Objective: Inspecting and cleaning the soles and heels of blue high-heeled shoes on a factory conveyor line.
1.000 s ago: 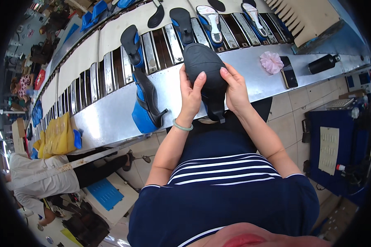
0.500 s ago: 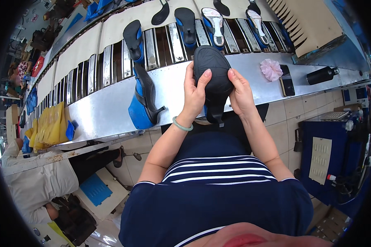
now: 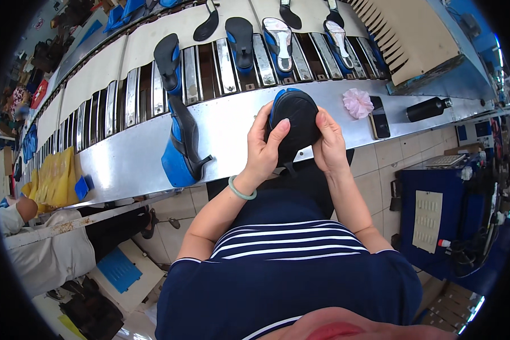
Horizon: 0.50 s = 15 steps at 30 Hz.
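A black high-heeled sandal (image 3: 296,122) is held between both hands over the near edge of the metal table (image 3: 226,119), its black sole face up and a blue piece showing at the far end. My left hand (image 3: 266,141) grips its left side, thumb laid on the sole. On the other side my right hand (image 3: 330,143) holds the edge with thumb and fingers. The heel points down toward me. To the left, a black sandal on a blue last (image 3: 181,148) lies on its side on the table.
Beyond the table runs a slatted conveyor (image 3: 226,71) carrying several sandals and soles. A pink scrunchie (image 3: 357,104), a phone (image 3: 379,118) and a black bottle (image 3: 428,110) lie at right. Yellow sheets (image 3: 54,181) hang at left, near another person's pale sleeve (image 3: 56,249).
The sandal has tilted in my hands and come slightly nearer; its blue far end now shows. Both hands still hold it. The surroundings have shifted left in the view.
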Each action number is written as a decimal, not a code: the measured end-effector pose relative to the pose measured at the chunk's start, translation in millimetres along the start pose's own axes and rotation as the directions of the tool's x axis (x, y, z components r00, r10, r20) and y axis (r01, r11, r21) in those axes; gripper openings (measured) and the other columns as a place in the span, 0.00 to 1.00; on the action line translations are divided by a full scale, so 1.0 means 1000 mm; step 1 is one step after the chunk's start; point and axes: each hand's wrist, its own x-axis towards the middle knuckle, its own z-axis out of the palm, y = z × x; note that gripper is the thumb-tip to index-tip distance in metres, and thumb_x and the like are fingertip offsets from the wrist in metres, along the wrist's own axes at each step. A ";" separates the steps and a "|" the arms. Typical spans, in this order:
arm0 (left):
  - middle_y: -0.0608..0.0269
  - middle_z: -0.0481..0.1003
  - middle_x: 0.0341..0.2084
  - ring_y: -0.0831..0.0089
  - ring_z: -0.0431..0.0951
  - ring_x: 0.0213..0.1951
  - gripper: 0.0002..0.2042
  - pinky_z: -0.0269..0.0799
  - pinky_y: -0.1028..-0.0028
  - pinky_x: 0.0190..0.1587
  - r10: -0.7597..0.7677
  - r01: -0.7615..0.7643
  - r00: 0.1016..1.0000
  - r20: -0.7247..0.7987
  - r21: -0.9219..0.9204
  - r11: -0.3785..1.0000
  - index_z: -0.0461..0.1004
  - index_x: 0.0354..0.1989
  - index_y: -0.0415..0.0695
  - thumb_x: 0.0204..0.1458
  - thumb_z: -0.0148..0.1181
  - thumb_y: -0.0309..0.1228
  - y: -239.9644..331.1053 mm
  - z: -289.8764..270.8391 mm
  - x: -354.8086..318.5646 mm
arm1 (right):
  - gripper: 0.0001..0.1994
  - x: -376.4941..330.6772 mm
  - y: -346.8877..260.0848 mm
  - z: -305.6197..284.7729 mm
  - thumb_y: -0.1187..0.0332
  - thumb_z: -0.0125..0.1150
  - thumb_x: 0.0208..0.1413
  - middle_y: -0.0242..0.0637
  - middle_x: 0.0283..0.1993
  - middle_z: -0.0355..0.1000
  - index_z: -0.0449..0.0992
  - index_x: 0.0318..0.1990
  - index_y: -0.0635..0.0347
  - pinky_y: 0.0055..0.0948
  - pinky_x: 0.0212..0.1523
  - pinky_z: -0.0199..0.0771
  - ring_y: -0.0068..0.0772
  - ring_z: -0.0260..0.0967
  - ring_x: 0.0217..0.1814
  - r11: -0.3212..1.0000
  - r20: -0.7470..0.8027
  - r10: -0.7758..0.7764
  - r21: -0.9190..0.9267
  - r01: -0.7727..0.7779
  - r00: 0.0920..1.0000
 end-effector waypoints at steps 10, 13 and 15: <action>0.63 0.71 0.49 0.74 0.70 0.53 0.25 0.62 0.74 0.58 -0.115 0.155 0.983 0.142 -0.317 0.936 0.67 0.60 0.35 0.59 0.58 0.38 -0.015 -0.049 0.008 | 0.14 0.006 0.001 0.017 0.68 0.56 0.63 0.30 0.43 0.68 0.77 0.50 0.68 0.21 0.54 0.61 0.21 0.65 0.48 0.963 0.107 -0.082 -0.247 0.106 0.991; 0.66 0.69 0.47 0.75 0.69 0.52 0.24 0.61 0.75 0.58 -0.109 0.182 0.974 0.198 -0.400 0.898 0.70 0.57 0.35 0.57 0.61 0.38 -0.015 -0.050 0.009 | 0.13 0.008 -0.002 0.019 0.67 0.57 0.63 0.29 0.42 0.67 0.79 0.48 0.68 0.20 0.53 0.60 0.19 0.63 0.46 0.965 0.108 -0.023 -0.257 0.051 0.994; 0.67 0.68 0.46 0.75 0.69 0.52 0.24 0.61 0.75 0.57 -0.134 0.220 0.966 0.220 -0.438 0.872 0.71 0.56 0.35 0.55 0.62 0.38 -0.016 -0.052 0.011 | 0.13 0.008 -0.003 0.017 0.67 0.57 0.63 0.29 0.40 0.66 0.79 0.48 0.67 0.21 0.52 0.60 0.19 0.63 0.45 0.960 0.105 -0.031 -0.274 0.059 0.994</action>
